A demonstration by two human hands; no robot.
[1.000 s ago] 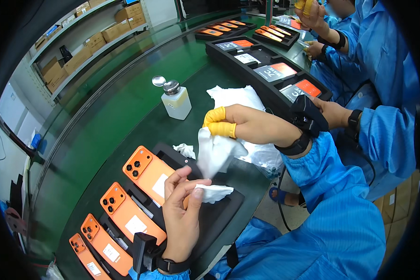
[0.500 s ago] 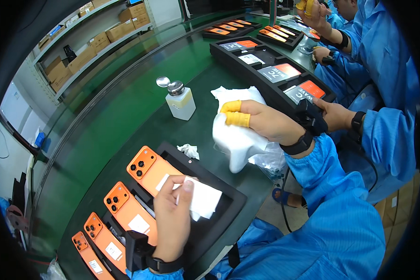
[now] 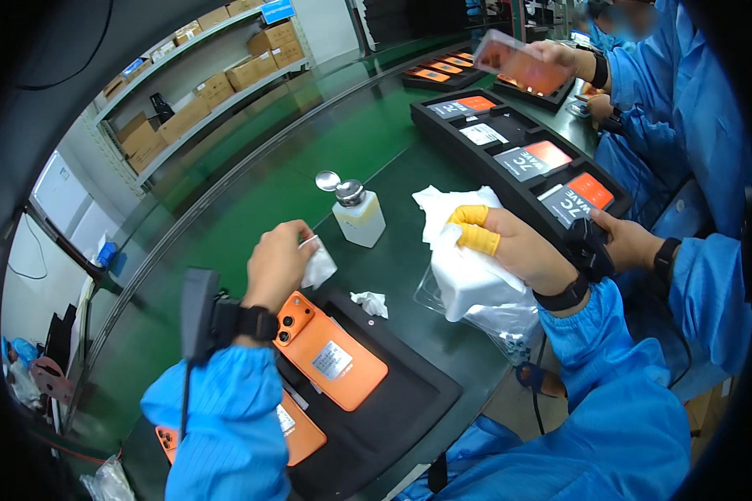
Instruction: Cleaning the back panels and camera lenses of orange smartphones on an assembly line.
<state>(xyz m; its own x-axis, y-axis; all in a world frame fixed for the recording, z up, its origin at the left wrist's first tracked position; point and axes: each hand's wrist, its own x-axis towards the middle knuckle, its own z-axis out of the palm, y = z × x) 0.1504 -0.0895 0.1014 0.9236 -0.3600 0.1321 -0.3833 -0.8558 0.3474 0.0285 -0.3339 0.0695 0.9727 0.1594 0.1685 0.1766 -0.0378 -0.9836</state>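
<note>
My left hand [image 3: 277,260] is closed on a small folded white wipe [image 3: 320,265], held above the green table beyond the phones. Below it, an orange phone [image 3: 342,367] with a white label lies back up in a black tray [image 3: 414,392]. My left sleeve partly hides more orange phones [image 3: 305,434]. My right hand [image 3: 526,250], with yellow finger cots on two fingertips, pinches a bunched white cloth [image 3: 468,284] over a clear plastic bag [image 3: 505,321]. Between my hands stands a translucent pump bottle [image 3: 361,221] with its metal lid flipped up.
A crumpled white tissue [image 3: 370,304] lies beside the tray. At the right, a long black tray [image 3: 476,154] holds grey-and-orange boxes. A co-worker in blue stands there, one hand [image 3: 560,57] holding up a clear-and-orange panel, the other [image 3: 631,242] by the tray's near end.
My left hand has lifted the wipe off the phone and moved it away toward the bottle. My right hand keeps the cloth. The view has shifted, and the co-worker has raised a panel.
</note>
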